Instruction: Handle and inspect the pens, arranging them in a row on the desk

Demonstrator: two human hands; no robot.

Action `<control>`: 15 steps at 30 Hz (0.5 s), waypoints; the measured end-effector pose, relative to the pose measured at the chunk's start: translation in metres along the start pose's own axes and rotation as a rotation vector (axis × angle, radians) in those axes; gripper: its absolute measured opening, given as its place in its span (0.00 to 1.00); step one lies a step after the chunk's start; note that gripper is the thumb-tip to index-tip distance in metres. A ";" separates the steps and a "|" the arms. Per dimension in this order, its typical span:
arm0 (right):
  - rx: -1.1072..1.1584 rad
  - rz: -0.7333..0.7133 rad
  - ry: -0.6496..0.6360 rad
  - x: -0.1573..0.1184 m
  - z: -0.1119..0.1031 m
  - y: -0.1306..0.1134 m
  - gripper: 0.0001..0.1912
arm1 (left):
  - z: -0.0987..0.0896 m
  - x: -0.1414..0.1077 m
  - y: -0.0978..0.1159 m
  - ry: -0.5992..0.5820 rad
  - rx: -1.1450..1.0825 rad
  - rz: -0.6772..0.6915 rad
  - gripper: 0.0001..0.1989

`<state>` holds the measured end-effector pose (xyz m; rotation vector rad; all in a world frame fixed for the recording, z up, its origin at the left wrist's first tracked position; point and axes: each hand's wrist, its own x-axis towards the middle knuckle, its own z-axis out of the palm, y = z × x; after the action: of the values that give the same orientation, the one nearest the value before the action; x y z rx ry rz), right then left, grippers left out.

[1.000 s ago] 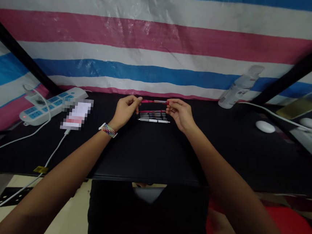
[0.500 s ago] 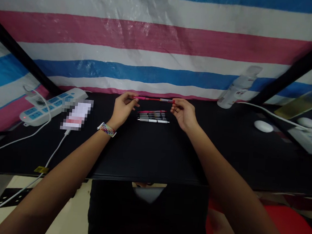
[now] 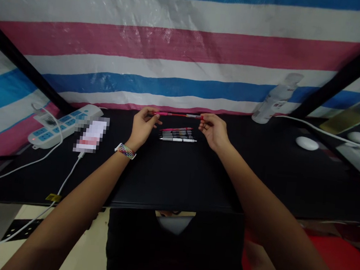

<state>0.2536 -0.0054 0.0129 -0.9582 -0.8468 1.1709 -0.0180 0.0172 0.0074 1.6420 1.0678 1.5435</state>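
A slim red pen (image 3: 178, 115) with a pale section toward its right end is stretched level between my two hands, close to the back of the black table. My left hand (image 3: 143, 125) pinches its left end between thumb and fingers. At the other end, my right hand (image 3: 214, 131) closes its fingertips on the red tip. Just in front of it lie several pens in a stacked row, among them a pink-red pen (image 3: 176, 129) at the back and a white pen (image 3: 177, 140) nearest me. A colourful woven band circles my left wrist.
To the left are a white power strip (image 3: 46, 135), a blurred-out phone (image 3: 91, 135) and its white cable. A clear bottle (image 3: 276, 99), a white mouse-shaped object (image 3: 307, 143) and a bottle of yellowish liquid (image 3: 348, 114) stand or lie right. Striped sheeting (image 3: 181, 47) hangs behind.
The whole view has shifted slightly as the head moved. Both hands keep their hold on the red pen, and the row of pens stays where it was.
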 end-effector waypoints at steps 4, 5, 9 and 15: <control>-0.033 0.015 -0.111 -0.009 0.008 0.002 0.05 | 0.005 -0.009 0.010 -0.173 0.063 0.006 0.10; -0.043 0.019 -0.139 -0.011 0.011 0.002 0.04 | 0.006 -0.011 0.013 -0.205 0.111 0.020 0.12; -0.050 0.034 -0.169 -0.018 0.016 0.002 0.01 | 0.007 -0.017 0.022 -0.188 0.311 0.124 0.21; -0.015 0.057 -0.169 -0.017 0.015 0.000 0.02 | 0.006 -0.017 0.026 -0.218 0.310 0.151 0.22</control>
<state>0.2365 -0.0196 0.0178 -0.9099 -0.9686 1.3100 -0.0081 -0.0092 0.0215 2.0910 1.1276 1.2990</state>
